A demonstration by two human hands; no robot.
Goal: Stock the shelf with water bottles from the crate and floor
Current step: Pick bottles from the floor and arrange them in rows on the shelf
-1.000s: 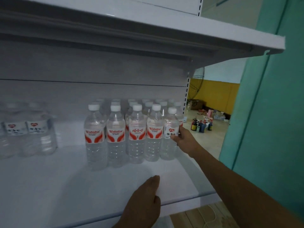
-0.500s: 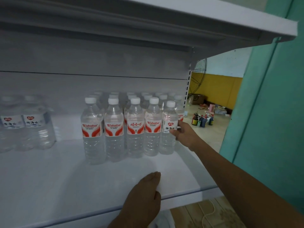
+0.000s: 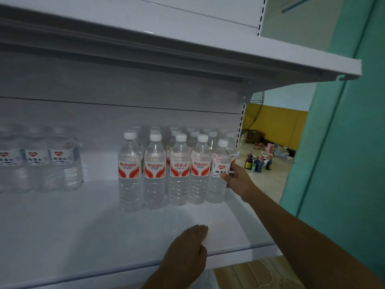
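Gripping a heart-logo bottle, the right hand adjoins Wahaha bottles.

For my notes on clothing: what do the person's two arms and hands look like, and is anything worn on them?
Both are bare. The left hand and right hand show no gloves, rings or watch. No sleeve reaches either forearm in view.

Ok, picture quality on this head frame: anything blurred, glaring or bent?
Head view: dim, bluish light; the shrink-wrapped bottle pack at far left is smeared and soft, while the front-row Wahaha bottles read sharply. Wide-angle bending curves the upper shelf edge. The left hand casts a soft shadow on the shelf board; a small glint sits just beyond its fingertips.
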